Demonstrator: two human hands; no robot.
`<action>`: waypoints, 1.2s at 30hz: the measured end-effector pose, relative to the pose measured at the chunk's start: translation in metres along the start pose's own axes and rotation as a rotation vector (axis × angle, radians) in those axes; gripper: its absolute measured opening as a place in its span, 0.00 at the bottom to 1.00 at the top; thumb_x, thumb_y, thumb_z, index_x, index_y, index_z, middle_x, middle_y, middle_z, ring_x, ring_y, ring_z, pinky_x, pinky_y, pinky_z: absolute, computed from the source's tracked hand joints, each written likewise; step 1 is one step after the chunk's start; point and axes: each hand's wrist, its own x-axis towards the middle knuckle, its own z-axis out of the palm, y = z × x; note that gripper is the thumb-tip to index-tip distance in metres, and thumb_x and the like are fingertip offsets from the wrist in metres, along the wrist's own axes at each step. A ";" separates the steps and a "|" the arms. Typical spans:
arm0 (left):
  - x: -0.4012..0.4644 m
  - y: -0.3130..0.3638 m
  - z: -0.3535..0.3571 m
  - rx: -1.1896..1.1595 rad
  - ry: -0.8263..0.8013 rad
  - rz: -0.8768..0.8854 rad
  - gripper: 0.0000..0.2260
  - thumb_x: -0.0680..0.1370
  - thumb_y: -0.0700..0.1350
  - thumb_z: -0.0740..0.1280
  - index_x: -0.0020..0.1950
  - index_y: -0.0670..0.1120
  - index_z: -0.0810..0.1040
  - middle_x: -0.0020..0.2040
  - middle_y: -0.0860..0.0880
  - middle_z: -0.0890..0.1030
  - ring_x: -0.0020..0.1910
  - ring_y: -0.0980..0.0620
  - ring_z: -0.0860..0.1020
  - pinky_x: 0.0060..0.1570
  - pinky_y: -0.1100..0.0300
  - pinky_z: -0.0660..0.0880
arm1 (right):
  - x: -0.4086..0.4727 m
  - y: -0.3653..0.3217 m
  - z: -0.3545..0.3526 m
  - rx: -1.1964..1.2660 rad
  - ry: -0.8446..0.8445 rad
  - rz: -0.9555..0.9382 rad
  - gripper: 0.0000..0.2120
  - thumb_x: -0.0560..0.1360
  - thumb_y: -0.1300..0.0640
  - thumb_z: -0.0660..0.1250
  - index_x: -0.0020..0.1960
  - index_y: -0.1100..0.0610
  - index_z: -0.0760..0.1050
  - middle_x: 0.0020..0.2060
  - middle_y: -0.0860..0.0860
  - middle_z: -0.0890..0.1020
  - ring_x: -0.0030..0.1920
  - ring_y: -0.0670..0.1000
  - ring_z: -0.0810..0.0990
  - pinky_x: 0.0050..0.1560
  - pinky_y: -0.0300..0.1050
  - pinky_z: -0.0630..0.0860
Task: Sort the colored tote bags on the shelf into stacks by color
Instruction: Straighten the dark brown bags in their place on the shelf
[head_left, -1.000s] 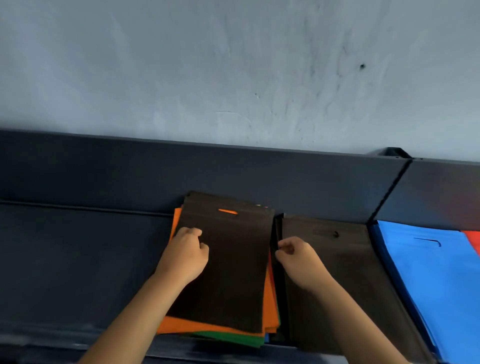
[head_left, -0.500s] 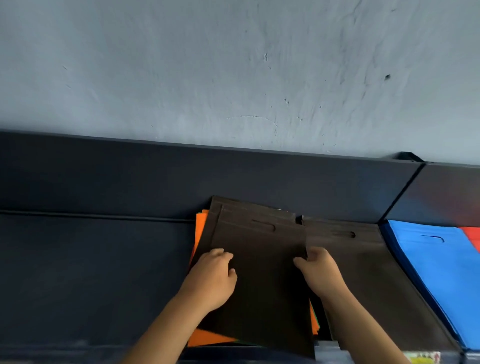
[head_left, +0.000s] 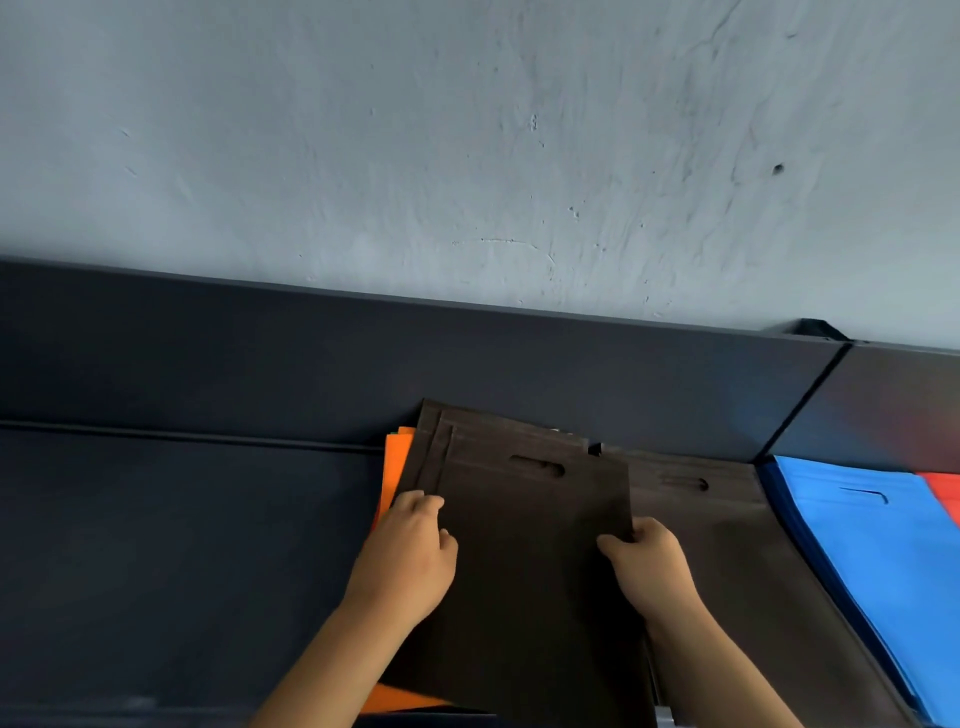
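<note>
A dark brown tote bag (head_left: 530, 561) with a cut-out handle lies on top of a mixed pile; another brown bag and an orange bag (head_left: 396, 467) peek out beneath it at the left. My left hand (head_left: 410, 561) holds the top bag's left edge with curled fingers. My right hand (head_left: 649, 566) pinches its right edge, which overlaps a brown stack (head_left: 737, 571) to the right. Further right lie a blue stack (head_left: 872, 545) and a red bag (head_left: 943, 493) at the frame edge.
The bags rest on a dark shelf (head_left: 182, 545) with a raised dark back panel (head_left: 311, 358) and a grey wall (head_left: 467, 145) behind. A divider seam (head_left: 802, 400) runs diagonally at the right. Bare shelf surface stretches to the left of the pile.
Both hands have slid the top brown bag to the right, off the mixed pile, so its right edge now overlaps the brown stack. A second brown bag shows beneath it.
</note>
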 end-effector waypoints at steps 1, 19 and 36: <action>0.000 -0.001 0.000 0.017 0.002 -0.001 0.23 0.85 0.49 0.61 0.80 0.50 0.65 0.79 0.52 0.65 0.76 0.53 0.68 0.69 0.59 0.69 | 0.002 0.000 0.000 0.000 -0.004 0.010 0.05 0.81 0.58 0.71 0.57 0.54 0.81 0.45 0.52 0.88 0.44 0.54 0.88 0.43 0.50 0.83; 0.007 0.011 0.010 -0.049 0.061 -0.093 0.20 0.84 0.50 0.63 0.77 0.53 0.69 0.69 0.55 0.73 0.60 0.58 0.76 0.54 0.64 0.74 | 0.015 0.002 -0.008 0.146 0.038 0.084 0.25 0.80 0.57 0.73 0.76 0.56 0.71 0.62 0.53 0.82 0.56 0.54 0.84 0.58 0.56 0.83; 0.024 0.033 0.027 -0.535 -0.034 -0.261 0.24 0.83 0.41 0.67 0.78 0.50 0.65 0.68 0.47 0.79 0.59 0.51 0.82 0.61 0.51 0.80 | 0.013 0.004 -0.034 0.191 -0.038 0.024 0.12 0.80 0.62 0.71 0.61 0.53 0.77 0.54 0.48 0.85 0.53 0.49 0.84 0.51 0.47 0.79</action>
